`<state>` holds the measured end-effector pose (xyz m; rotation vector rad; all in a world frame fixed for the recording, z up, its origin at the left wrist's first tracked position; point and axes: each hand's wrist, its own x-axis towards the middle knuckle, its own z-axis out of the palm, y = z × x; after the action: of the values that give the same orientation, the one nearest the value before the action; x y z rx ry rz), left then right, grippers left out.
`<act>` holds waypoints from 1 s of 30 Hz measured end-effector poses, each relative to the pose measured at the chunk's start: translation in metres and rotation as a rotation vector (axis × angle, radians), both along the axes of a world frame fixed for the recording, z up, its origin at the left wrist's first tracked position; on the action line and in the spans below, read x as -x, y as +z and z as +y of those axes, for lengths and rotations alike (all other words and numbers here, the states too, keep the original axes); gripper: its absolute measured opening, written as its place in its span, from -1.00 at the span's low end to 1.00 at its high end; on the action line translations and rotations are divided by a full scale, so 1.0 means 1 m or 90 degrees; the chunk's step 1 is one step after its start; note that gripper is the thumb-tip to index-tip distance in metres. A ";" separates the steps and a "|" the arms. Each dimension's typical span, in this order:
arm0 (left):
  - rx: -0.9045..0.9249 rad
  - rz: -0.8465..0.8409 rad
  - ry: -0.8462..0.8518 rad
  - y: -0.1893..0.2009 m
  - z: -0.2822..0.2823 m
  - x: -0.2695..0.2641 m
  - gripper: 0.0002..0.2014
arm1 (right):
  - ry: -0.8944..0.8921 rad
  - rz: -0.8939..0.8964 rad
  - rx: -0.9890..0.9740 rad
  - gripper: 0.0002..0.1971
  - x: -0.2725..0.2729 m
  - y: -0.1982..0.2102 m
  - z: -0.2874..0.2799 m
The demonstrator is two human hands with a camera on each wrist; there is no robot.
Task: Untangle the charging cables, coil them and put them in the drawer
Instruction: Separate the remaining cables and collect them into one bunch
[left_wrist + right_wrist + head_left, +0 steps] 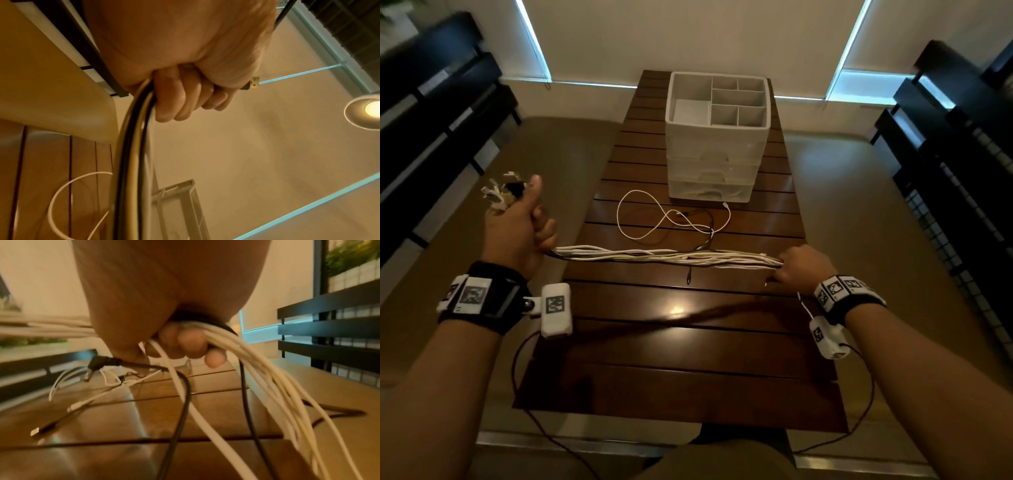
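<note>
I see left hand (517, 226) and right hand (804, 270) clenched on bundle of white and black charging cables (661, 257), stretched above dark wooden slatted desk (688, 359).

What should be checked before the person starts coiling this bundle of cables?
1. Left hand grips one end of the bundle, plugs sticking out past the thumb: ok.
2. Right hand grips the other end: ok.
3. Bundle pulled straight between the hands: ok.
4. All cables gathered: not ok, a white cable lies looped on the table with a black one crossing it.
5. Strands free of knots: cannot tell.
6. A drawer open in the drawer unit: not ok, all look closed.
</note>
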<state>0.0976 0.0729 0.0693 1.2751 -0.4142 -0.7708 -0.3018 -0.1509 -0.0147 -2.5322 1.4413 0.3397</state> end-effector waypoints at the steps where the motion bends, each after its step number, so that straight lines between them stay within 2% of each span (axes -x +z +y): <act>1: -0.006 -0.017 0.010 0.000 0.001 0.001 -0.53 | 0.002 0.026 0.018 -0.51 0.002 -0.001 -0.001; 3: -0.021 -0.061 0.024 -0.003 -0.003 0.009 -0.55 | 0.001 0.029 0.037 -0.49 0.000 -0.001 0.000; 6: -0.031 -0.066 0.026 -0.003 -0.012 0.021 -0.57 | 0.021 0.010 0.057 -0.71 -0.004 0.002 0.000; 7: -0.031 -0.066 0.025 -0.002 -0.014 0.022 -0.56 | 0.029 0.025 0.055 -0.73 -0.002 0.002 -0.003; 11: 0.016 -0.038 0.011 0.007 -0.020 0.023 -0.52 | -0.042 0.030 -0.074 -0.69 0.025 -0.008 -0.013; 13: 0.023 -0.032 0.003 0.007 -0.021 0.022 -0.51 | -0.118 -0.043 -0.164 -0.72 0.038 -0.014 -0.013; 15: 0.012 -0.029 0.003 0.002 -0.020 0.022 -0.53 | -0.157 -0.101 -0.183 -0.73 0.044 -0.018 -0.009; 18: -0.016 -0.035 -0.005 -0.009 -0.019 0.024 -0.54 | -0.151 -0.086 -0.109 -0.80 0.040 -0.024 -0.007; 21: -0.031 -0.035 0.011 -0.010 -0.017 0.021 -0.55 | -0.135 -0.086 -0.091 -0.82 0.027 -0.021 -0.005; 27: -0.004 -0.037 0.038 0.004 -0.012 0.012 -0.54 | -0.077 -0.141 -0.193 -0.78 0.001 -0.001 -0.006; 30: 0.006 -0.042 0.052 0.009 -0.010 0.007 -0.57 | -0.050 -0.150 -0.192 -0.87 -0.005 0.014 -0.015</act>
<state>0.0906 0.0632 0.0783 1.3036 -0.4164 -0.6579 -0.2972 -0.1657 -0.0005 -2.1878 1.2887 0.2173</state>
